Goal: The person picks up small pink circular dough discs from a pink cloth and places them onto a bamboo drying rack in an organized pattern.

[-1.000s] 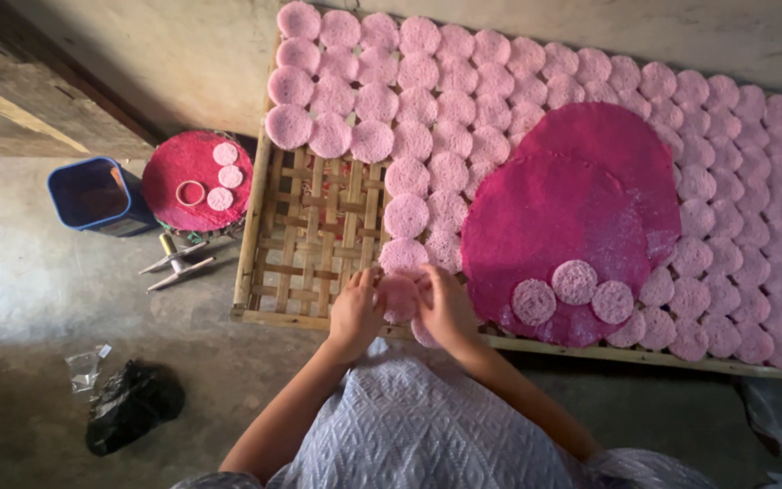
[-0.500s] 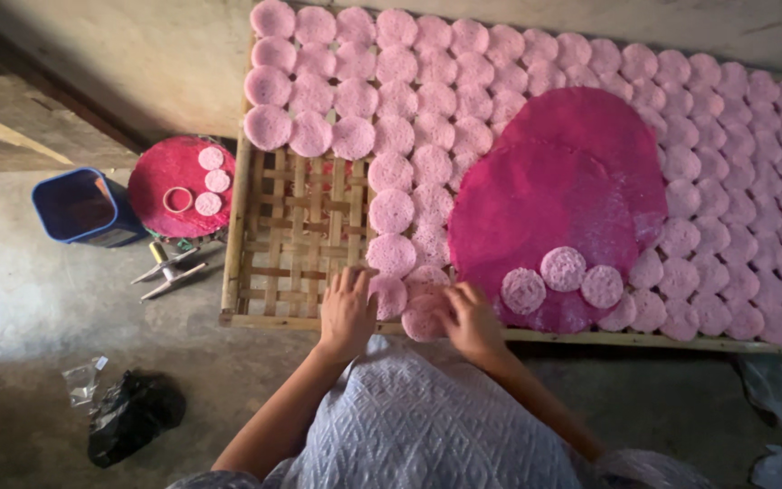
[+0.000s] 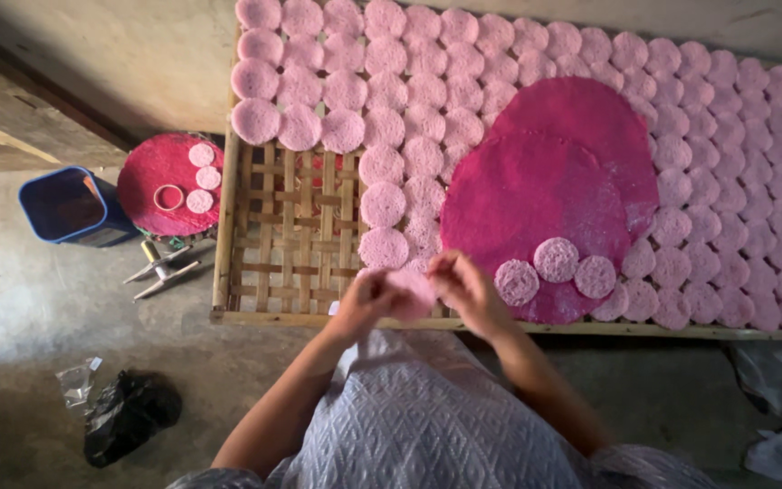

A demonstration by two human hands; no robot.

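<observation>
A small pale pink round wafer (image 3: 412, 292) is held between my left hand (image 3: 362, 302) and my right hand (image 3: 466, 285), just above the near edge of a woven bamboo tray (image 3: 291, 237). Several matching pink wafers (image 3: 382, 204) lie in rows across the tray. Two large dark pink sheets (image 3: 536, 195) lie on the tray to the right of my hands, with three small wafers (image 3: 556, 259) resting on the nearer one. The left part of the tray shows bare lattice.
A dark pink round sheet (image 3: 160, 177) with small wafers and a ring cutter (image 3: 169, 196) sits left of the tray. A blue container (image 3: 65, 206) stands further left. Metal tongs (image 3: 163, 267) and a black bag (image 3: 128, 412) lie on the concrete floor.
Both hands have lifted off the tray's near edge and come together, and now hold one small wafer between them. The camera has shifted slightly.
</observation>
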